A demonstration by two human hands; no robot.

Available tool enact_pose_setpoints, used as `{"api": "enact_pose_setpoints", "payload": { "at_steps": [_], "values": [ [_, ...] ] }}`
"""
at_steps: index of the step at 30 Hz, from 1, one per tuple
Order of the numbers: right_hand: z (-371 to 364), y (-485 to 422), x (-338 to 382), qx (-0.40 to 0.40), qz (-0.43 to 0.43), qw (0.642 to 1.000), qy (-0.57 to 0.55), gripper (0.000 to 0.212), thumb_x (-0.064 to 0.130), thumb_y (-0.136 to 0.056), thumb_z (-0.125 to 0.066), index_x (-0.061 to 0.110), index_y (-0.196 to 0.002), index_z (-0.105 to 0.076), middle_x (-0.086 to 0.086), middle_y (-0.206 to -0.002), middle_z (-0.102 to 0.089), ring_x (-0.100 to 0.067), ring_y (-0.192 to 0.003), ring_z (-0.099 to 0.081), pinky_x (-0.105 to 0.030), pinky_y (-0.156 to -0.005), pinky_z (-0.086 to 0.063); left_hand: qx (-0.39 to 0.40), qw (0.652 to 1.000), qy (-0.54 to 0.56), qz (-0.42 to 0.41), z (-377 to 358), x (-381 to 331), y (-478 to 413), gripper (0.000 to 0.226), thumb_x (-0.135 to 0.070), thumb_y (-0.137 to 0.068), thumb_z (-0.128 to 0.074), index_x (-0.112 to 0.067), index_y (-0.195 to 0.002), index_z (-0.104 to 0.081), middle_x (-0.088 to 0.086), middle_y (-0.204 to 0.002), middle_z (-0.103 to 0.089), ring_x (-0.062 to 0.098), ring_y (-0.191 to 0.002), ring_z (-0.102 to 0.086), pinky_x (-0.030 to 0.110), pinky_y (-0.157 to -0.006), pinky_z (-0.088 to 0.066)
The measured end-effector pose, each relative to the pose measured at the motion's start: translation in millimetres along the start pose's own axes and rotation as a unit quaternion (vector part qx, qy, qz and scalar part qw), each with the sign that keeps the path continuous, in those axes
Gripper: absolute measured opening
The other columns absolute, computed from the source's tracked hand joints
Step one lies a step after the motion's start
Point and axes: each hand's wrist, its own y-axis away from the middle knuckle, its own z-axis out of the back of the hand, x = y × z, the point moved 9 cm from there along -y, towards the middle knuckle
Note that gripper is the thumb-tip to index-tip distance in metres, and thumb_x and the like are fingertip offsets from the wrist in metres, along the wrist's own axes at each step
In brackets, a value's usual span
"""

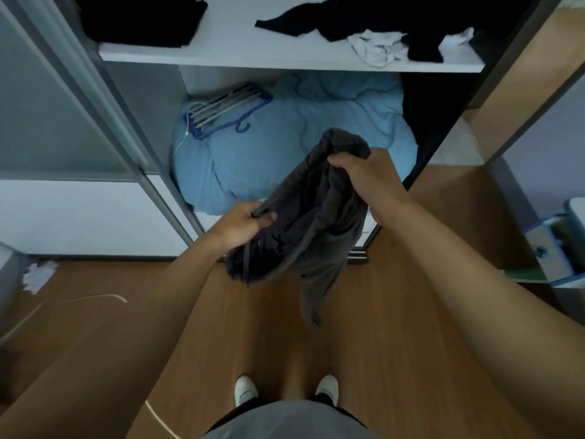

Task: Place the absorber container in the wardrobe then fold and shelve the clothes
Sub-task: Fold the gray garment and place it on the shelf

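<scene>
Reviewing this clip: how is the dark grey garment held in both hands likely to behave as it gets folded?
Likely floppy: the dark grey garment sags in bunched folds between the left hand and right hand, with a loose end dangling below. Probably light, since each grip takes only a handful of fabric. It may not hold a fold unsupported.

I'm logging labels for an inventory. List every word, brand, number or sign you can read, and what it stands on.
None can be read.
The garment, held by left hand and right hand: no print or tag shows.
The clothes on the shelf, bedding, hangers, shoes: no text shows.
The box at the right edge: too blurred to tell.
</scene>
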Motion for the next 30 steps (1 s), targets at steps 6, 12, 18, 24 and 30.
{"api": "enact_pose_setpoints", "payload": {
  "at_steps": [6,12,18,24,30],
  "values": [
    [-5,1,7,-0.016,-0.008,0.997,-0.081,0.014,0.027,-0.084,-0.073,0.013,-0.086,-0.072,0.004,-0.07,-0.076,-0.009,-0.067,-0.073,-0.017,-0.055,-0.054,-0.026,0.985,-0.167,-0.03,31,0,-12,0.005,-0.013,-0.094,-0.064,-0.009,-0.092,-0.066,-0.002,-0.084,-0.066,0.009,-0.076,-0.058,0.011,-0.061,-0.041],
    [-6,3,10,-0.018,-0.02,0.979,-0.203,0.021,0.027,-0.083,-0.074,0.01,-0.095,-0.072,-0.003,-0.084,-0.079,-0.016,-0.081,-0.076,-0.022,-0.065,-0.057,0.087,0.972,-0.193,0.106,13,52,6,0.029,-0.008,-0.091,-0.064,-0.01,-0.119,-0.061,0.006,-0.112,-0.065,0.02,-0.1,-0.061,0.023,-0.082,-0.048],
    [-13,4,2,0.005,-0.041,0.963,-0.265,0.028,0.028,-0.086,-0.072,0.007,-0.104,-0.073,-0.008,-0.097,-0.078,-0.02,-0.09,-0.076,-0.026,-0.07,-0.059,-0.017,0.961,0.172,0.214,-9,87,22,0.02,-0.007,-0.101,-0.043,-0.01,-0.114,-0.058,0.015,-0.103,-0.069,0.031,-0.096,-0.069,0.043,-0.092,-0.057],
    [16,8,-16,-0.047,-0.033,0.989,-0.136,0.04,0.041,-0.072,-0.086,0.008,-0.091,-0.074,-0.004,-0.083,-0.079,-0.017,-0.079,-0.076,-0.024,-0.066,-0.06,-0.174,0.889,0.4,0.142,49,77,10,0.024,-0.004,-0.101,-0.044,-0.011,-0.094,-0.066,0.001,-0.081,-0.073,0.014,-0.072,-0.067,0.025,-0.057,-0.058],
    [35,6,-43,-0.115,-0.005,0.991,0.069,0.024,0.031,-0.079,-0.072,0.016,-0.067,-0.056,-0.004,-0.066,-0.064,-0.022,-0.068,-0.067,-0.04,-0.063,-0.056,-0.165,0.898,0.395,0.104,71,61,9,0.031,0.005,-0.094,-0.054,-0.004,-0.123,-0.062,0.016,-0.108,-0.069,0.025,-0.093,-0.066,0.03,-0.072,-0.06]
  ]
}}
